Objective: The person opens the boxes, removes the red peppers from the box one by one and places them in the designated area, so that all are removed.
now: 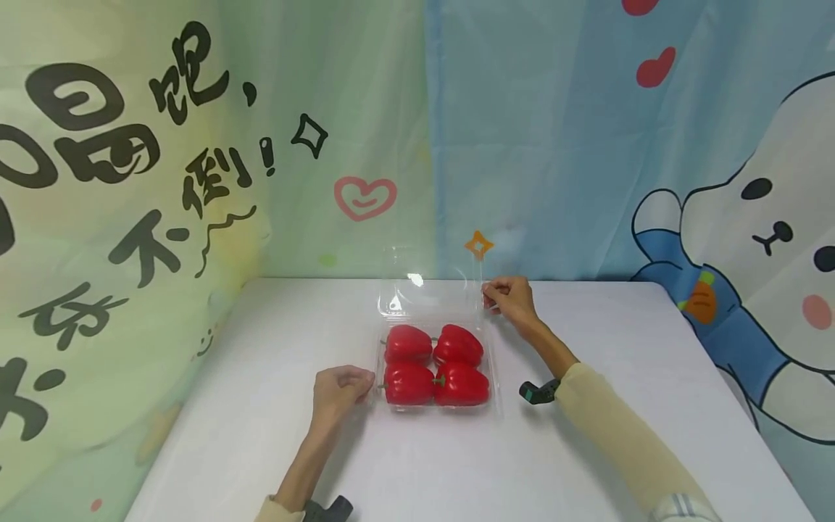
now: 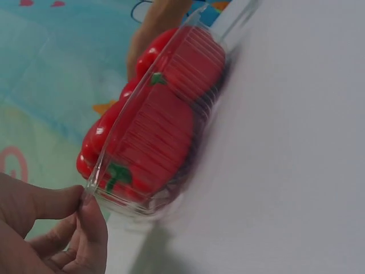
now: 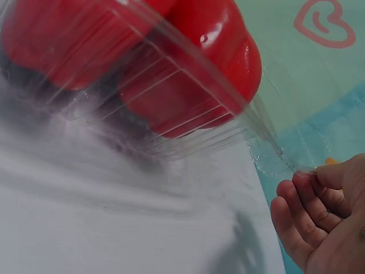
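Head view: clear plastic clamshell container (image 1: 497, 397) sits mid-table on the white table (image 1: 228, 406), holding four glossy red bell peppers (image 1: 435, 365) in a two-by-two block. Its transparent hinged lid (image 1: 427, 284) stands raised at the far edge, near upright. Left hand (image 1: 341, 391) is at the container's near-left corner, fingers curled in, touching the rim. Right hand (image 1: 512, 299) is at the lid's right edge, fingertips pinching it. Bare table on all four sides of the container; table's left, right and near edges are well apart from it. Printed fabric backdrop (image 1: 196, 145) rises just behind the table's far edge, near the lid.

Left wrist view: left hand (image 2: 51, 228) has thumb and a finger closed on the container rim (image 2: 122, 123) at its corner, a narrow pinch. Peppers (image 2: 154, 134) press up against the ribbed clear wall. Table surface (image 2: 296, 160) beside the container is bare.

Right wrist view: right hand (image 3: 319, 220) with curled fingertips (image 3: 305, 180) gripping the thin lid edge (image 3: 268, 140); palm is open below it. Container wall (image 3: 165, 131) and peppers (image 3: 205, 57) fill the upper left, partly blurred. Table (image 3: 114, 228) under it is bare up to its edge, backdrop beyond.
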Available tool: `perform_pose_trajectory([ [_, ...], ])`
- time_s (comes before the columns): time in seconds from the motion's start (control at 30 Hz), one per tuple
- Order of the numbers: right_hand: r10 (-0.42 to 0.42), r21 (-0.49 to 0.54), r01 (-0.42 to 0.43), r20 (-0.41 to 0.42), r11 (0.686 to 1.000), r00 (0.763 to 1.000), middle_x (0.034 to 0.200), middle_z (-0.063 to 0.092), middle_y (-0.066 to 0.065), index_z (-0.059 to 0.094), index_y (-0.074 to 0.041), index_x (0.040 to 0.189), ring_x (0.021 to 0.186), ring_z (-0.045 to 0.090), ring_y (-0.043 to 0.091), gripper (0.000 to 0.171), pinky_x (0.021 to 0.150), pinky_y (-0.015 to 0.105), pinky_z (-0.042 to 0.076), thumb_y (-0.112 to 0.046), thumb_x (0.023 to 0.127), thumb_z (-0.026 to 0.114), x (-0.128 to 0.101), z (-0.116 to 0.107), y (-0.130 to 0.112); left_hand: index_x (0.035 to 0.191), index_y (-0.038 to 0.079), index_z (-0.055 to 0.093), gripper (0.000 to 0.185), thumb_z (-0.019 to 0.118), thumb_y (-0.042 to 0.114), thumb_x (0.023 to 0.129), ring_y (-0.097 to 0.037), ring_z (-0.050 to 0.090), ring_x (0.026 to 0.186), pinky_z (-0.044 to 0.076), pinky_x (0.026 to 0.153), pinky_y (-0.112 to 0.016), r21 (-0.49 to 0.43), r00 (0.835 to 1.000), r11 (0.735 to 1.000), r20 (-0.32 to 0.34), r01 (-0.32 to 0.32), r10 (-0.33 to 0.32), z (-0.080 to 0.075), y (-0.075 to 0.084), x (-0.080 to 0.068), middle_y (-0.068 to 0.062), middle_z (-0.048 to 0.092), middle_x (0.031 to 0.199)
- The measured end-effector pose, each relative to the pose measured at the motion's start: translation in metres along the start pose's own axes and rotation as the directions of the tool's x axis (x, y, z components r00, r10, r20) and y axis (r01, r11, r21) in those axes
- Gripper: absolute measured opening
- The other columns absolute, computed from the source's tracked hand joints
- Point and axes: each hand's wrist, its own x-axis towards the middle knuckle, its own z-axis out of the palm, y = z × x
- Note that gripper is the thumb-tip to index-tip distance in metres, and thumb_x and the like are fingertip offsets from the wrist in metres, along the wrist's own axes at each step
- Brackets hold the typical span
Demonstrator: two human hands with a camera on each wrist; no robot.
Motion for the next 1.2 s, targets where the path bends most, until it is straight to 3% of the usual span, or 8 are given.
perform_pose_trajectory([
  [0.23,0.059,0.061,-0.06,0.02,0.996,0.998,0.083,0.079,0.007,0.073,0.014,0.117,0.072,0.072,0.008,0.031,0.068,0.025,0.065,-0.015,0.106,0.069,-0.005,0.005,0.008,0.1,-0.003,0.08,0.015,0.079,0.012,0.097,-0.013,0.069,0.07,0.057,0.065,-0.02,-0.041,1.0,0.999,0.006,0.013,-0.013,-0.003,-0.005,-0.008,-0.017,0.08,0.083],
  [0.67,0.134,0.084,-0.138,0.054,0.987,0.99,0.075,0.074,0.0,0.072,0.016,0.115,0.064,0.068,0.007,0.031,0.061,0.023,0.062,-0.013,0.107,0.066,-0.014,0.01,0.018,0.103,-0.007,0.078,0.015,0.079,0.006,0.096,-0.015,0.073,0.072,0.058,0.063,-0.019,-0.091,0.999,0.995,0.025,0.032,-0.03,-0.007,-0.008,-0.014,-0.019,0.082,0.091],
  [0.83,0.144,0.069,-0.147,0.05,0.987,0.988,0.078,0.074,0.002,0.072,0.013,0.114,0.067,0.069,0.008,0.035,0.063,0.023,0.062,-0.021,0.108,0.067,-0.016,0.009,0.018,0.104,-0.008,0.078,0.017,0.079,0.007,0.096,-0.014,0.073,0.073,0.059,0.064,-0.019,-0.102,1.0,0.995,0.02,0.021,-0.019,-0.007,-0.01,-0.013,-0.019,0.083,0.093],
  [0.97,0.184,0.017,-0.184,0.024,0.983,0.983,0.091,0.078,0.01,0.073,0.007,0.117,0.075,0.072,0.012,0.041,0.067,0.022,0.063,-0.033,0.109,0.067,-0.021,0.004,0.019,0.105,-0.008,0.078,0.017,0.079,0.006,0.096,-0.016,0.074,0.077,0.059,0.066,-0.019,-0.121,0.999,0.992,0.025,0.039,-0.036,-0.006,-0.014,-0.015,-0.02,0.083,0.095],
  [1.07,0.146,-0.045,-0.147,-0.024,0.988,0.989,0.102,0.08,0.02,0.075,0.004,0.12,0.083,0.076,0.019,0.045,0.07,0.023,0.063,-0.039,0.109,0.066,-0.026,-0.001,0.018,0.105,-0.008,0.078,0.016,0.078,0.005,0.096,-0.017,0.075,0.079,0.059,0.066,-0.019,-0.134,0.999,0.99,0.026,0.036,-0.033,-0.006,-0.017,-0.015,-0.02,0.083,0.096],
  [1.2,-0.01,-0.164,-0.009,-0.114,0.986,0.993,0.105,0.08,0.023,0.077,-0.001,0.116,0.084,0.075,0.025,0.043,0.067,0.021,0.058,-0.041,0.107,0.068,-0.033,-0.006,0.014,0.104,-0.008,0.078,0.015,0.078,0.004,0.095,-0.017,0.074,0.077,0.059,0.065,-0.02,-0.14,0.999,0.99,0.019,0.031,-0.028,-0.006,-0.017,-0.013,-0.02,0.083,0.094],
])
